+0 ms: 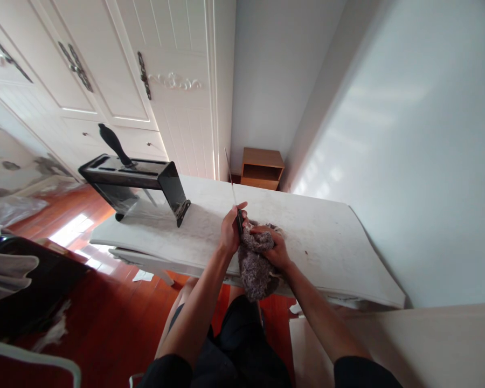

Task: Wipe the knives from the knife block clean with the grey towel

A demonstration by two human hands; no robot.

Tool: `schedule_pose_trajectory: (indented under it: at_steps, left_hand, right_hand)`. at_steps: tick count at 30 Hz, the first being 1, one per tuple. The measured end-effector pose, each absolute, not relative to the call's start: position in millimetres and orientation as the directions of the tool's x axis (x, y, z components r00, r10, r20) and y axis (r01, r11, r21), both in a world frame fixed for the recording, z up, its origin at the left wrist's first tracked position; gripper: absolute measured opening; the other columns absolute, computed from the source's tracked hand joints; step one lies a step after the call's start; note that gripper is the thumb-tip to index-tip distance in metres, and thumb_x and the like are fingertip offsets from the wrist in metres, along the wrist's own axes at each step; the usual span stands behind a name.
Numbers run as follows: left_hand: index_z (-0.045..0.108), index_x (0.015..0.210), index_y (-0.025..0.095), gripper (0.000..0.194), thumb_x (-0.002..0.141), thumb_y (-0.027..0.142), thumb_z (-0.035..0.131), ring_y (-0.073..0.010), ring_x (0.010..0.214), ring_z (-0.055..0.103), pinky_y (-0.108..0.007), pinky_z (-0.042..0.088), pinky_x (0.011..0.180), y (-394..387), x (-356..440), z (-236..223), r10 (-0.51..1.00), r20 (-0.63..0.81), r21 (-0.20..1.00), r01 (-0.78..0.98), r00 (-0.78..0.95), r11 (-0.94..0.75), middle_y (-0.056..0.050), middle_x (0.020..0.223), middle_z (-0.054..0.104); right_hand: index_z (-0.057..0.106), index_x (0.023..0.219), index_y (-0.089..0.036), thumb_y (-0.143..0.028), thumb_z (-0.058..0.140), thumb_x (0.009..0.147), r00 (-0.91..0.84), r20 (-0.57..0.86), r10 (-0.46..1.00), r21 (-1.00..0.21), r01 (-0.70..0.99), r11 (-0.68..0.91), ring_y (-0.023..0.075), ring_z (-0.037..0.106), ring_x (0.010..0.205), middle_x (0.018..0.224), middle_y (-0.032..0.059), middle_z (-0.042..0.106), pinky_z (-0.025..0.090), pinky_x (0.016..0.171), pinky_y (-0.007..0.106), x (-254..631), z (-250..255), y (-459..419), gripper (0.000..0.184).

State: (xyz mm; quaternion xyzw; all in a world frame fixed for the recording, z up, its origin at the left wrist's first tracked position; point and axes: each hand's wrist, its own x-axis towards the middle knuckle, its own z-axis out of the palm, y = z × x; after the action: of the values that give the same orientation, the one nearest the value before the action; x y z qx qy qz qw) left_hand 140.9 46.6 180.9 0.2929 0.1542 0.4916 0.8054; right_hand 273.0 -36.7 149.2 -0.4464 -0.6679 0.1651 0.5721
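My left hand (229, 229) is closed round the black handle of a knife (240, 220), whose thin blade points up and away from me. A fluffy grey-brown cloth (258, 269) is bunched in my right hand (277, 250), close against the knife handle. Part of the cloth hangs over the table's near edge. On the left of the white table (319, 237) stands a black knife block (167, 173) with clear sides. One black-handled knife (115, 144) is in its top, and its blade shows faintly below.
Beyond the table are a white wardrobe (186, 118) and a small wooden cabinet (262, 158). A pale wall (420, 161) borders the table on the right. My legs are under the near edge. A white paper scrap (143, 275) lies on the red wooden floor (117, 318).
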Motion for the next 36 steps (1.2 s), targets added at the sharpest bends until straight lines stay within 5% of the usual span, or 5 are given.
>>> schedule_pose_trajectory:
  at_steps: [6, 13, 20, 27, 36]
  left_hand:
    - [0.061, 0.115, 0.012, 0.051, 0.072, 0.031, 0.081, -0.0063, 0.057, 0.044, -0.02, 0.037, 0.053, 45, 142, 167, 0.896, -0.003, 0.646, -0.683, 0.444, 0.341, 0.004, 0.071, 0.048]
    - [0.065, 0.105, 0.01, 0.053, 0.064, 0.036, 0.088, -0.0113, 0.072, 0.059, -0.022, 0.046, 0.066, 45, 137, 150, 0.834, -0.129, 0.652, -0.588, 0.536, 0.479, -0.004, 0.084, 0.065]
    - [0.064, 0.076, 0.014, 0.04, 0.054, 0.038, 0.088, -0.0161, 0.067, 0.062, -0.026, 0.047, 0.065, 47, 141, 138, 0.859, -0.208, 0.775, -0.457, 0.468, 0.437, -0.002, 0.069, 0.067]
    - [0.07, 0.074, 0.014, 0.024, 0.051, 0.021, 0.073, -0.023, 0.084, 0.067, -0.032, 0.051, 0.08, 54, 144, 139, 0.886, -0.201, 0.78, -0.479, 0.419, 0.403, -0.006, 0.079, 0.073]
    - [0.057, 0.06, 0.013, 0.02, 0.056, 0.017, 0.076, -0.0082, 0.047, 0.049, -0.02, 0.037, 0.049, 62, 138, 140, 0.854, -0.207, 0.619, -0.612, 0.477, 0.492, 0.001, 0.056, 0.06]
  right_hand:
    - [0.069, 0.111, -0.02, -0.025, 0.066, 0.074, 0.463, 0.457, 0.759, -0.888, 0.291, 0.357, 0.024, 0.067, 0.098, 0.107, 0.0067, 0.073, 0.052, 0.092, 0.039, 274, 142, -34, 0.038]
    - [0.061, 0.124, -0.017, -0.025, 0.064, 0.079, 0.739, 0.555, 0.382, -0.828, 0.446, 0.34, 0.0229, 0.06, 0.115, 0.123, 0.0101, 0.065, 0.044, 0.106, 0.042, 281, 145, -20, 0.046]
    - [0.063, 0.127, -0.022, -0.012, 0.057, 0.079, 0.322, 0.674, 0.665, -0.687, 0.606, 0.401, 0.0226, 0.055, 0.128, 0.134, 0.0072, 0.062, 0.04, 0.114, 0.042, 274, 144, -19, 0.049]
    - [0.065, 0.127, -0.021, -0.005, 0.052, 0.071, 0.027, 0.612, 0.79, -0.548, 0.735, 0.399, 0.0225, 0.057, 0.128, 0.138, 0.0064, 0.059, 0.044, 0.112, 0.04, 268, 148, -19, 0.06]
    - [0.069, 0.117, -0.023, -0.003, 0.05, 0.058, -0.334, 0.564, 0.755, -0.319, 0.755, 0.573, 0.0274, 0.06, 0.12, 0.132, 0.0045, 0.065, 0.046, 0.103, 0.045, 280, 144, -31, 0.065]
